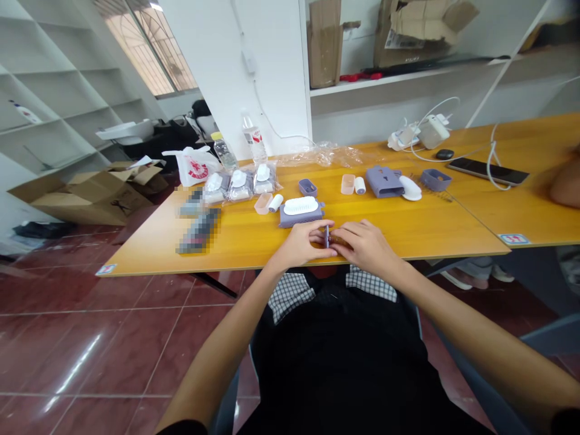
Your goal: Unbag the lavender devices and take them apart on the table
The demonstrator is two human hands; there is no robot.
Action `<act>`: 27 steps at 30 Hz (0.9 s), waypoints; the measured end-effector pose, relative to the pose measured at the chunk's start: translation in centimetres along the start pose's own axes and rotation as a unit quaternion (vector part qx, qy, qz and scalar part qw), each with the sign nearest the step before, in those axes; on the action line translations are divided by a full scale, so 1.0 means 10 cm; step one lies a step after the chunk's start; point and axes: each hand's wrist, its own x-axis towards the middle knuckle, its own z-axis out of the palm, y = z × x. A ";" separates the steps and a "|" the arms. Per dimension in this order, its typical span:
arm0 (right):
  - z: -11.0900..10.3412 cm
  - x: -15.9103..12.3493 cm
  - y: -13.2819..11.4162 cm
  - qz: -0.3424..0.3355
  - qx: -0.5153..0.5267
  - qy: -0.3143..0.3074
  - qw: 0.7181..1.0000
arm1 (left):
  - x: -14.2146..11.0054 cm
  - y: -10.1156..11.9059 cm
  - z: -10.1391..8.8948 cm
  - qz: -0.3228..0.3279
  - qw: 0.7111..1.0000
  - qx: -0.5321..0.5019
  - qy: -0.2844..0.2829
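Just above the table's front edge, my left hand [301, 243] pinches a thin purple plastic piece [327, 237] on edge between thumb and fingers. My right hand [369, 244] meets it from the other side, fingers curled together near the piece. Whether it holds something of its own is hidden by the fingers. Right behind my hands lies a purple plastic body [290, 221] with a white bristled oval part [301, 206] on top. Farther back are a small purple cup [307, 187], a clear pinkish cup [263, 203] and a white roller [276, 202].
Several bagged units [240, 185] stand at the back left by two bottles [254, 142] and a plastic bag [196, 167]. On the right are a purple housing [383, 182], a white oval piece [410, 188], a purple tray [435, 179], a phone [489, 171] and chargers [434, 131]. Another person's arm [565, 178] shows at right.
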 end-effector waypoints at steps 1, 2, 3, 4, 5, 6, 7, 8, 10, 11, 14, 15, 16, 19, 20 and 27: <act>0.00 -0.01 0.01 0.001 0.013 0.000 1.000 | 0.00 0.01 0.00 -0.004 1.000 -0.004 0.001; -0.01 -0.01 0.03 0.002 0.025 0.000 1.000 | 0.00 0.02 -0.01 -0.010 1.000 -0.009 0.004; -0.01 -0.02 0.05 0.004 0.036 0.001 0.999 | 0.00 0.02 -0.01 -0.016 1.000 -0.014 0.008; -0.02 -0.03 0.07 0.007 0.045 0.003 0.999 | 0.00 0.03 -0.02 -0.020 1.000 -0.018 0.013; -0.03 -0.03 0.09 0.009 0.051 0.005 0.999 | 0.00 0.03 -0.02 -0.022 0.999 -0.019 0.018; -0.03 -0.04 0.11 0.010 0.056 0.006 0.998 | 0.01 0.02 -0.02 -0.023 0.999 -0.018 0.023; -0.04 -0.05 0.13 0.011 0.060 0.006 0.998 | 0.01 0.02 -0.03 -0.022 0.999 -0.016 0.027; -0.05 -0.06 0.15 0.012 0.061 0.004 0.998 | 0.00 0.01 -0.03 -0.022 0.999 -0.012 0.029; -0.07 -0.07 0.19 0.015 0.058 0.003 0.998 | 0.00 0.00 -0.03 -0.022 0.999 -0.004 0.030; -0.07 -0.07 0.21 0.016 0.055 0.003 0.998 | 0.00 0.00 -0.03 -0.023 0.999 -0.001 0.031; -0.09 -0.07 0.23 0.017 0.047 0.005 0.999 | 0.00 -0.02 -0.03 -0.028 0.999 0.002 0.034; -0.09 -0.07 0.24 0.016 0.046 0.006 0.999 | 0.01 -0.02 -0.03 -0.030 0.999 0.001 0.034; -0.09 -0.07 0.24 0.017 0.046 0.006 0.999 | 0.01 -0.02 -0.03 -0.031 0.999 0.000 0.035; -0.11 -0.06 0.24 0.022 0.063 0.005 0.998 | 0.00 -0.03 -0.02 -0.023 0.999 -0.004 0.035; -0.13 -0.06 0.25 0.026 0.073 0.005 0.997 | 0.00 -0.03 -0.01 -0.012 0.999 -0.002 0.035; -0.26 0.00 0.18 0.057 0.129 -0.017 0.990 | -0.02 -0.01 0.06 0.067 0.996 0.034 0.053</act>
